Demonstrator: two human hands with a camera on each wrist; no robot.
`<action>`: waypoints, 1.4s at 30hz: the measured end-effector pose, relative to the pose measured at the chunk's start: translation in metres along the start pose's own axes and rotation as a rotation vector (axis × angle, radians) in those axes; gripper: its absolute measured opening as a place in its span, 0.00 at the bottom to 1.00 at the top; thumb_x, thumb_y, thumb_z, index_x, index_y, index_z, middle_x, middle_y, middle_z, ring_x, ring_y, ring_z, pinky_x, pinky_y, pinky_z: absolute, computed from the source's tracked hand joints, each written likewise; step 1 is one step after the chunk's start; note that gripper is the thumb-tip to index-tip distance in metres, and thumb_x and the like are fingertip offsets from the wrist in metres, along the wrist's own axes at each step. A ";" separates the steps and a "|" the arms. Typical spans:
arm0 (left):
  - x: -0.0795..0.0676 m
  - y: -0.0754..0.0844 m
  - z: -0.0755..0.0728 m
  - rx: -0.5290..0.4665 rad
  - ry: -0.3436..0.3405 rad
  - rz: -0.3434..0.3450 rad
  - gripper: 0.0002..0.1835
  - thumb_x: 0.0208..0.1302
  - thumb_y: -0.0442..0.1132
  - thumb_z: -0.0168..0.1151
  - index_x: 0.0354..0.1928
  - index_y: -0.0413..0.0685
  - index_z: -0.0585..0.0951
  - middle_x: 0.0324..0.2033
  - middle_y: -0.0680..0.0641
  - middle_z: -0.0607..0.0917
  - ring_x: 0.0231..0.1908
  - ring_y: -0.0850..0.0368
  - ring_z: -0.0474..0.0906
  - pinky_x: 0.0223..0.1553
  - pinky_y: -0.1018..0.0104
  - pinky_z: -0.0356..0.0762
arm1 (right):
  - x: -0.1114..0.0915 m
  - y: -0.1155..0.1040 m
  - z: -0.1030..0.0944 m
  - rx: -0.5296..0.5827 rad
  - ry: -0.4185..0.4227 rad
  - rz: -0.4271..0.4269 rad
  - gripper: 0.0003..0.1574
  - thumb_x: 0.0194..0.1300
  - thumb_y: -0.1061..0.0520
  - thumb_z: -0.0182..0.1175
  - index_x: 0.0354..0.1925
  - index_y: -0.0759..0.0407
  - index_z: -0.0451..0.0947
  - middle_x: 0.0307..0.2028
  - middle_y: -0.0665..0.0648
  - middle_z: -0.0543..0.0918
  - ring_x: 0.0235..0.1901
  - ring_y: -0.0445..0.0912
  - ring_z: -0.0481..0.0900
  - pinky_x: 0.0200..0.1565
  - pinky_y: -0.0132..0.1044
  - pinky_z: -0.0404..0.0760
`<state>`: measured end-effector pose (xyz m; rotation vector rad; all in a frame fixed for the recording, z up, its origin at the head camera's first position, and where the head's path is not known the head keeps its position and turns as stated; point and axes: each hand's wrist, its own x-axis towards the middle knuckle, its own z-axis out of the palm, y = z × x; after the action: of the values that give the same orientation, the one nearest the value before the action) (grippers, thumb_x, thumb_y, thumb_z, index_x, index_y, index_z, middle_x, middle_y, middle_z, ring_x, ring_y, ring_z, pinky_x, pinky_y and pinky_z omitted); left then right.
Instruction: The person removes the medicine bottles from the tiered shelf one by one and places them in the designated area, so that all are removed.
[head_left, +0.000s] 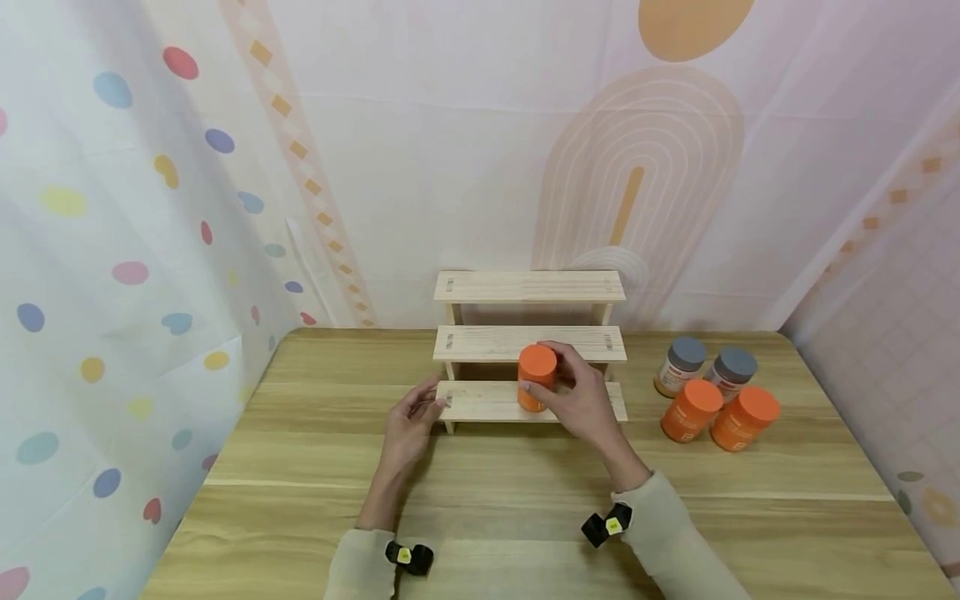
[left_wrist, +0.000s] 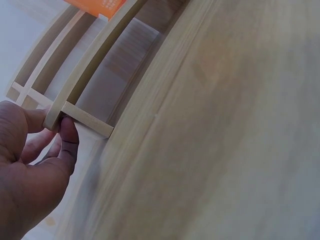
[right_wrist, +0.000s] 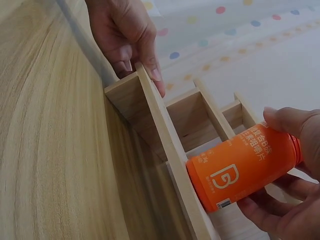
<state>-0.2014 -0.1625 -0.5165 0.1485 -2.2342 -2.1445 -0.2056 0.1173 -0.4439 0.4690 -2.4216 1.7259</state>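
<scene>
A three-step wooden shelf (head_left: 480, 402) stands near the back of the table. My right hand (head_left: 583, 400) grips an orange bottle (head_left: 536, 383) with an orange lid, thumb on one side and fingers on the other. The bottle is upright, its base at the lowest step, as the right wrist view shows with the orange label (right_wrist: 240, 167). At the left end of that same step, my left hand (head_left: 408, 425) pinches the board's end; in the left wrist view its thumb lies over the board (left_wrist: 75, 85) and a finger is curled beneath.
Right of the shelf stand two more orange bottles (head_left: 691, 412) (head_left: 742, 420) and, behind them, two grey-lidded jars (head_left: 681, 367) (head_left: 731, 372). A patterned curtain (head_left: 420, 167) hangs behind the wooden table (head_left: 480, 500) and along its sides.
</scene>
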 end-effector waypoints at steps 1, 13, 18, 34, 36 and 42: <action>0.000 0.000 0.000 0.000 0.000 0.000 0.24 0.74 0.30 0.60 0.70 0.43 0.75 0.59 0.35 0.78 0.51 0.63 0.81 0.55 0.80 0.80 | 0.000 0.000 0.000 -0.003 0.001 0.004 0.38 0.62 0.52 0.75 0.67 0.45 0.73 0.58 0.57 0.84 0.58 0.52 0.83 0.59 0.51 0.85; 0.000 0.000 -0.001 0.025 0.001 -0.001 0.23 0.74 0.32 0.60 0.69 0.46 0.76 0.59 0.36 0.78 0.52 0.62 0.81 0.54 0.80 0.80 | -0.008 -0.012 -0.013 0.002 0.017 -0.008 0.39 0.61 0.51 0.76 0.67 0.45 0.73 0.56 0.54 0.85 0.55 0.50 0.84 0.57 0.50 0.85; 0.001 0.000 -0.002 0.029 0.004 0.008 0.23 0.74 0.31 0.60 0.69 0.46 0.76 0.58 0.37 0.79 0.50 0.62 0.81 0.54 0.79 0.81 | -0.012 -0.018 -0.022 -0.018 0.042 -0.021 0.38 0.61 0.51 0.76 0.66 0.44 0.73 0.55 0.53 0.85 0.54 0.48 0.84 0.57 0.49 0.84; 0.002 -0.001 -0.004 0.044 -0.013 0.001 0.24 0.74 0.32 0.60 0.70 0.45 0.75 0.57 0.37 0.79 0.50 0.59 0.81 0.52 0.78 0.82 | -0.028 -0.022 -0.059 -0.076 0.106 -0.037 0.40 0.62 0.58 0.75 0.69 0.53 0.72 0.56 0.57 0.85 0.51 0.34 0.81 0.54 0.28 0.82; 0.002 -0.001 -0.004 0.042 -0.013 0.000 0.23 0.74 0.32 0.60 0.69 0.45 0.75 0.56 0.37 0.79 0.49 0.59 0.81 0.52 0.78 0.82 | -0.031 -0.022 -0.063 -0.086 0.125 -0.046 0.41 0.61 0.60 0.75 0.70 0.56 0.71 0.56 0.59 0.85 0.50 0.30 0.80 0.53 0.24 0.81; 0.001 -0.002 -0.002 0.035 -0.007 0.013 0.23 0.74 0.32 0.61 0.69 0.44 0.76 0.56 0.36 0.80 0.49 0.61 0.82 0.51 0.78 0.82 | -0.039 -0.023 -0.078 -0.116 0.155 -0.064 0.40 0.61 0.61 0.75 0.69 0.54 0.73 0.56 0.60 0.85 0.51 0.26 0.79 0.51 0.21 0.81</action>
<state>-0.2024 -0.1648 -0.5186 0.1283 -2.2706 -2.1039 -0.1674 0.1907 -0.4083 0.3788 -2.3540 1.5259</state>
